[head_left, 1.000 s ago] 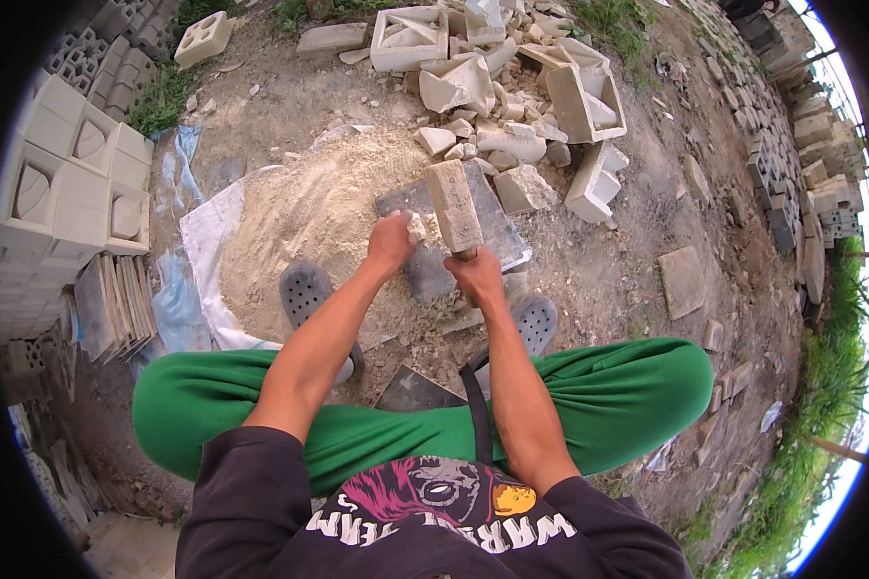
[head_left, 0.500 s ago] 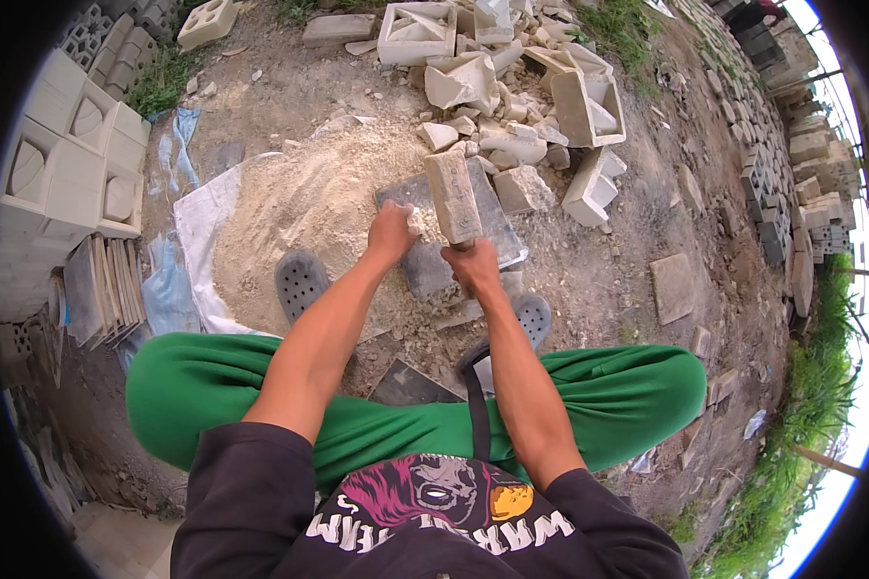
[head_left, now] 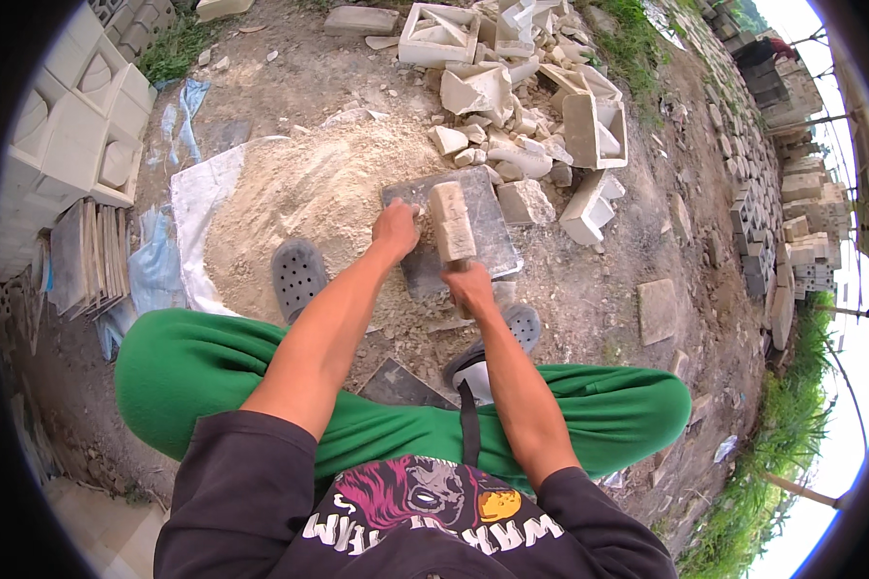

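My right hand [head_left: 469,288] is wrapped round the short handle of a mallet. The mallet's blocky, dust-coated head [head_left: 452,220] is over a dark flat slab [head_left: 497,236] and hides part of it; whether it touches the slab I cannot tell. At the slab's left edge is my left hand [head_left: 396,230], its fingers curled together. What they hold, if anything, is too small to make out. Left of the slab spreads a heap of pale crushed rubble [head_left: 309,183], lying on a white sheet [head_left: 191,227].
Broken pale blocks [head_left: 478,92] are piled beyond the slab. Stacked blocks [head_left: 116,154] and leaning thin boards [head_left: 92,256] stand at the left. My feet in grey clogs [head_left: 299,280] flank the work spot. A flat tile [head_left: 658,311] lies at the right.
The mallet head has come down toward the slab and looks smaller. My left hand stays by the slab's left edge, fingers still curled. The whole view has shifted slightly.
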Demonstrator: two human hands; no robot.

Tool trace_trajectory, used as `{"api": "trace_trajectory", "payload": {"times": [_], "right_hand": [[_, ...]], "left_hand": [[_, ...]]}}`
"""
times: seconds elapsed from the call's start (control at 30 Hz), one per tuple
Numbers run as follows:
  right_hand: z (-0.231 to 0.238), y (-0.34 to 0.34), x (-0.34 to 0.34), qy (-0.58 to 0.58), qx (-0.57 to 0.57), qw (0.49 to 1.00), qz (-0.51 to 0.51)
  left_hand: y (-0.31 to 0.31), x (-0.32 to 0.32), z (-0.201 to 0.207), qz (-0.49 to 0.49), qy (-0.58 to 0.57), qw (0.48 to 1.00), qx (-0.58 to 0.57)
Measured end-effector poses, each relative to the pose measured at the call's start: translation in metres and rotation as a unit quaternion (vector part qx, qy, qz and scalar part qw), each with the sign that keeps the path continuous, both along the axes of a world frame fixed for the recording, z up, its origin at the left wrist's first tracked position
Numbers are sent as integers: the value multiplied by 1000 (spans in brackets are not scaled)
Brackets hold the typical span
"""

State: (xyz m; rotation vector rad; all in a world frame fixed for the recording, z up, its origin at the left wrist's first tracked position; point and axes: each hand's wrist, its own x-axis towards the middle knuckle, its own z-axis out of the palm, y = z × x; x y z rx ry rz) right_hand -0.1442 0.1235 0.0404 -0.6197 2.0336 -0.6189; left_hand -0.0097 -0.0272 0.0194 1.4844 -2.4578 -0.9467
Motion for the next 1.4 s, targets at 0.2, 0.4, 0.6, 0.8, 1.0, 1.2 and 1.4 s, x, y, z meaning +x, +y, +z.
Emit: {"api": "trace_trajectory", "payload": {"times": [0.2, 0.4, 0.6, 0.8, 1.0, 1.2, 1.4], "right_hand": [[3, -14, -7, 42, 20, 998, 30], [1, -2, 5, 17, -29, 999, 9], [17, -13, 9, 16, 7, 1000, 8], [-10, -9, 10, -28, 32, 999, -25], [-20, -3, 20, 4, -102, 994, -44], [-33, 1, -16, 80, -3, 997, 8], [9, -10, -52, 103, 9, 994, -45]], "left_hand": [[4, 0, -4, 25, 5, 1000, 17], [7, -3, -1, 27, 22, 999, 14], [1, -1, 5, 19, -18, 999, 34], [6, -1, 0, 75, 66, 995, 0], [5, 2, -2, 75, 49, 996, 12], [5, -10, 8, 56, 49, 997, 34], [5, 0, 9, 57, 30, 998, 28]]}}
